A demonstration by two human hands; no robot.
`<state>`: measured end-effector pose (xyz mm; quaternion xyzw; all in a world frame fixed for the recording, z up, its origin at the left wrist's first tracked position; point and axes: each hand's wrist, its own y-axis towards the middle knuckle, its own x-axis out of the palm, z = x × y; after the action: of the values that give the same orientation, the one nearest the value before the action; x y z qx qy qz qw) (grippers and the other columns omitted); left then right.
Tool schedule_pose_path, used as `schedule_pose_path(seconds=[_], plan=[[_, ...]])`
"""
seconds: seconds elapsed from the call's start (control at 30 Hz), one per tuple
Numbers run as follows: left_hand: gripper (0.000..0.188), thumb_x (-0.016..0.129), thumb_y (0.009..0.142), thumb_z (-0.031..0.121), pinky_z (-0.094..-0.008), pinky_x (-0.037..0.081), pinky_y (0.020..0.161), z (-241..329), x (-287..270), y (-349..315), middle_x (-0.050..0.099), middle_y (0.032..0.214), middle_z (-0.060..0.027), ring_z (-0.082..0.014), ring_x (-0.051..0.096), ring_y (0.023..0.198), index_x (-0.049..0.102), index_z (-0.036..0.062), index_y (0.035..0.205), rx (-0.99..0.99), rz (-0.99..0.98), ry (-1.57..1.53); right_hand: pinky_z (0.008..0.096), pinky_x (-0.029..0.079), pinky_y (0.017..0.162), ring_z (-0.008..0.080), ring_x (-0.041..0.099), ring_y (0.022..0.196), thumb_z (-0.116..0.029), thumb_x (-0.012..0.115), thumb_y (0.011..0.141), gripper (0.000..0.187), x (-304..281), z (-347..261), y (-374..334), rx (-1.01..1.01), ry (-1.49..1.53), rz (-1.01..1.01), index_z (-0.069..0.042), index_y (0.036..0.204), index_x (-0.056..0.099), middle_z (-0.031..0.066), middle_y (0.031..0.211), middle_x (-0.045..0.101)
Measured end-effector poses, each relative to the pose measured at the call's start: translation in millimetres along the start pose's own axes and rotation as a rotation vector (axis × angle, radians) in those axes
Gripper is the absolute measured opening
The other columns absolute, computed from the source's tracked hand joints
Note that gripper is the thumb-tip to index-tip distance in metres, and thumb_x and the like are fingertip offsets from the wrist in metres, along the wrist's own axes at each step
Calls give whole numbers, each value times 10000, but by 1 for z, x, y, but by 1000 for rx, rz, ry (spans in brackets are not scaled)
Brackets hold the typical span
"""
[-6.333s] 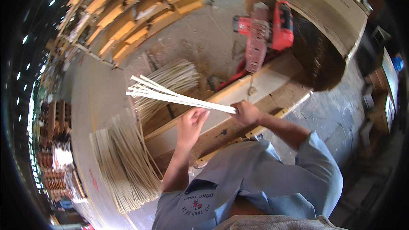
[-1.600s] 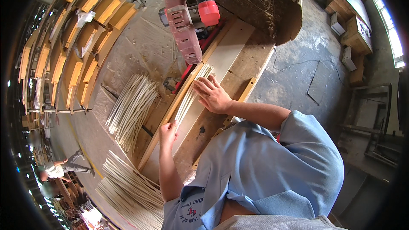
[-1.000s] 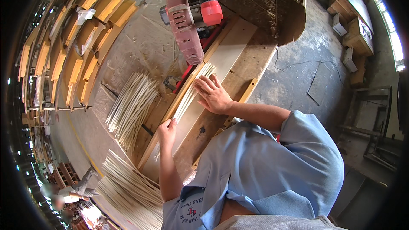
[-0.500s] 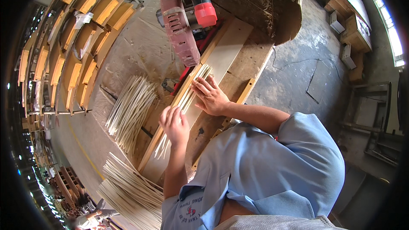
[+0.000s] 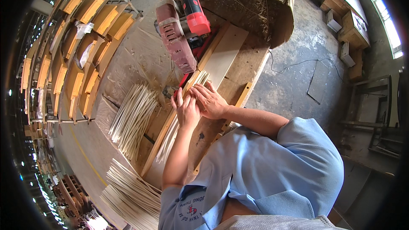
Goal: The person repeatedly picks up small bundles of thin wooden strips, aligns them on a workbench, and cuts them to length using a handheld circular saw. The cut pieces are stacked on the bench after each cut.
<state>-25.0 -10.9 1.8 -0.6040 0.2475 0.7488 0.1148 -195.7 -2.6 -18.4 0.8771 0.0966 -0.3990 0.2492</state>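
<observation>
A bundle of thin pale wooden sticks (image 5: 182, 115) is pressed flat onto a long light-coloured wooden board (image 5: 219, 61) by both hands, which lie side by side and touching on top of it. The left hand (image 5: 186, 110) is laid palm down with its fingers (image 5: 179, 98) stretched out straight and close together, not curled around anything; the sticks run out from under its wrist toward the person and reach just past its fingertips at the far end. The right hand (image 5: 209, 101) is set against the left from the right, its fingers (image 5: 197, 96) bent loosely over the same bundle — whether they pinch the sticks or only bear down on them cannot be told. Just beyond the fingertips of both hands stands a red and black power saw with a worn grey-pink guard (image 5: 181, 25), mounted at the far end of the board; the stick tips are seen close under it. To the left of the left-hand fingers, well apart from them, a loose heap of similar pale sticks (image 5: 132, 117) is spread on the rough wooden bench (image 5: 128, 72), and a second, larger stack (image 5: 132, 198) is seen nearer the person — down past the left elbow. Both forearms are bare below light blue short sleeves (image 5: 298, 162).
</observation>
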Motion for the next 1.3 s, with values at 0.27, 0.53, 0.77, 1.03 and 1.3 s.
schedule_pose_path(seconds=[0.27,0.53,0.77,1.03,1.3], plan=[[492,633,936,172,-717,167,1216,4,8,1,625,1486,-65,-421,358,1512,646,82,1420,-30,22,38,578,248,1252,374,389,1509,-195,795,772,913,-3,3,-1,18,53,-9,-1,1566,389,208,1551,469],[417,682,894,131,-731,191,1195,4,8,1,594,1526,-6,-435,402,1451,712,96,1308,-17,42,24,474,475,949,361,599,1066,-76,716,838,213,-22,53,31,286,33,551,-65,1050,737,121,1079,674],[420,700,883,132,-705,214,1202,2,9,-2,593,1528,-1,-431,408,1446,721,105,1301,-25,55,27,447,450,915,313,595,1015,-144,707,858,74,-15,83,44,225,-67,408,-111,906,753,58,937,672],[416,704,888,133,-664,248,1198,2,9,-3,605,1514,-4,-424,416,1436,719,106,1303,-38,63,31,429,435,931,293,592,1022,-252,735,863,119,-15,77,47,286,-145,362,-149,910,773,32,934,670],[416,709,881,126,-632,267,1187,3,9,-1,611,1507,-5,-421,425,1423,717,97,1296,-25,87,10,425,431,945,274,599,1012,-244,750,846,103,-15,81,47,257,-112,378,-169,908,782,6,922,680]])
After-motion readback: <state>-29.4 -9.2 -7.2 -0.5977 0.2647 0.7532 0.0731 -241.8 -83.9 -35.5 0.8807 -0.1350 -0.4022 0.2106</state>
